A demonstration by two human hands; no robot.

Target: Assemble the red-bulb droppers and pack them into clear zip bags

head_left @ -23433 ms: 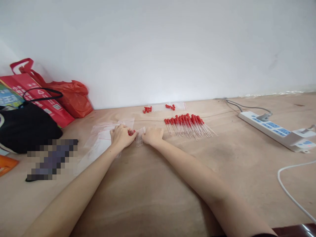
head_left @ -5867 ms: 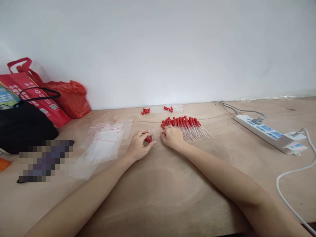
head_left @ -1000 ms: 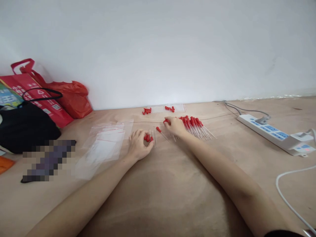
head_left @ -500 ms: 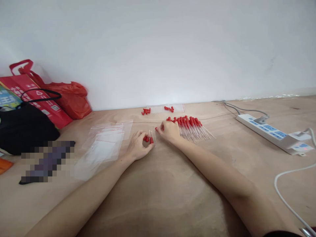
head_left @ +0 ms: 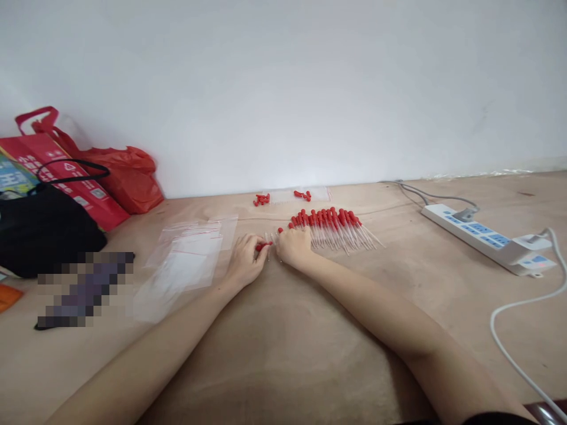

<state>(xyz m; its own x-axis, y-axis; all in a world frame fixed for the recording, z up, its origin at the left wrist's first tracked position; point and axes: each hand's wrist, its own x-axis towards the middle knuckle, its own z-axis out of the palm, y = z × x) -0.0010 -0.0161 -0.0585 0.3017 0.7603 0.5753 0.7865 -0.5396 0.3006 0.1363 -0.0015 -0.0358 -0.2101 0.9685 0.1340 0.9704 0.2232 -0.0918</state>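
Observation:
My left hand (head_left: 248, 257) rests on the wooden table with its fingers closed round small red rubber bulbs (head_left: 260, 246). Close to its right, my right hand (head_left: 295, 247) is curled palm down; its fingertips are hidden, so what they pinch does not show. Between the hands stand or lie a few thin clear tubes (head_left: 268, 241), too small to make out well. Right of my right hand lies a row of red-topped clear droppers (head_left: 334, 227), tips towards me. One red bulb (head_left: 280, 230) shows just beyond my right hand.
Flat clear zip bags (head_left: 190, 254) lie on the left. More red bulbs (head_left: 262, 199) and a clear bag (head_left: 283, 195) are by the wall. Red bags (head_left: 128, 177) and a black bag (head_left: 48, 233) stand far left. A power strip (head_left: 487, 239) with cables lies right.
My right hand has moved left and slightly towards me, uncovering the left end of the dropper row. My left hand's thumb has drawn in towards its fingers over the red bulbs.

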